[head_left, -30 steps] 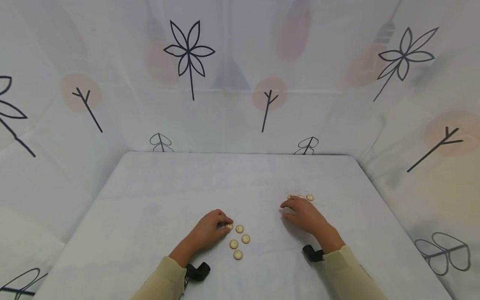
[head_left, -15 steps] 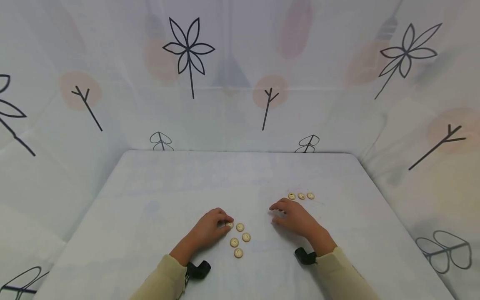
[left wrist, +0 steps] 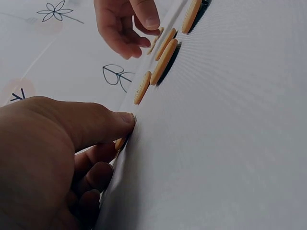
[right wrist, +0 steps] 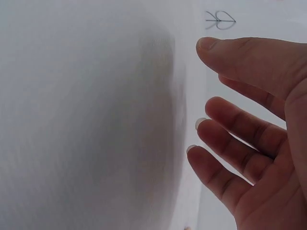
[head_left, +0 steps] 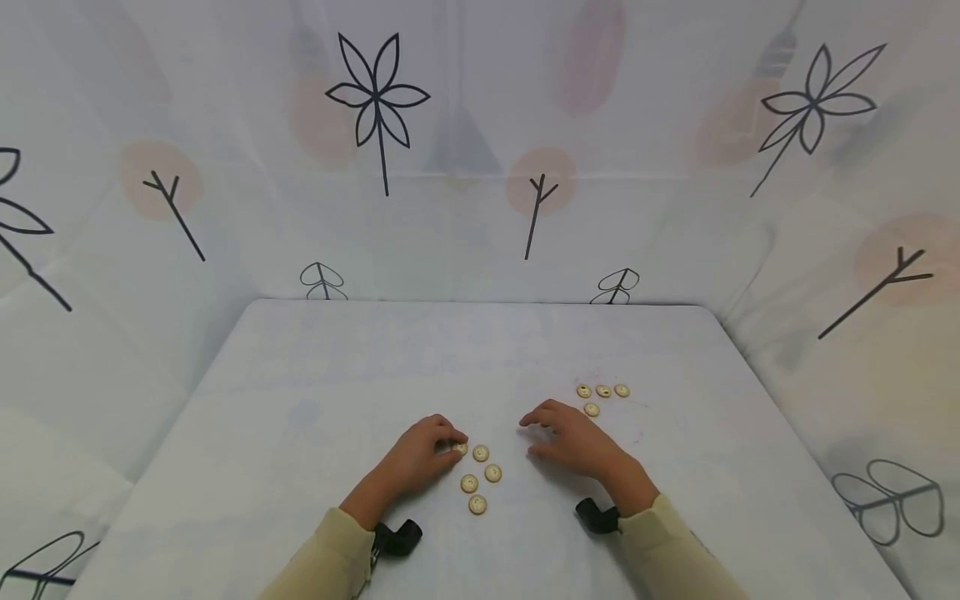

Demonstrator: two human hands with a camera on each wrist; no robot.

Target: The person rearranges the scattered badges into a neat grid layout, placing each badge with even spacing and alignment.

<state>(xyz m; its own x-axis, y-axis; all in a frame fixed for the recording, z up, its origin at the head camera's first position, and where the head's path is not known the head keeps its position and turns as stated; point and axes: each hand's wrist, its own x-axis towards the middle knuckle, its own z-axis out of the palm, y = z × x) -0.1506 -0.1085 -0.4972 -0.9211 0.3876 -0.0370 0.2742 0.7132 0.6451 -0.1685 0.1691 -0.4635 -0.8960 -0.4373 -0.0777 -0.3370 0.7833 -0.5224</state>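
Note:
My left hand [head_left: 422, 457] rests on the white table and pinches a round wooden button [head_left: 461, 448] between thumb and forefinger. In the left wrist view that button [left wrist: 121, 142] shows only as an edge under the thumb. Several more buttons [head_left: 481, 452] lie loose just to the right of this hand. My right hand [head_left: 577, 442] hovers over the table between the two groups, its fingers spread and loosely bent, with nothing in them. Just beyond it a single button [head_left: 592, 410] lies in front of a row of three buttons [head_left: 603, 391].
The white tabletop [head_left: 337, 358] runs back to a printed cloth wall [head_left: 450, 242] with flower and twig drawings. Similar cloth hangs at both sides. A black strap-on device [head_left: 399, 539] sits at the left wrist, another black device [head_left: 597, 516] at the right.
My right hand has drawn away to the left from the far buttons, uncovering the row of three and the single button before it. My left hand has stayed in place.

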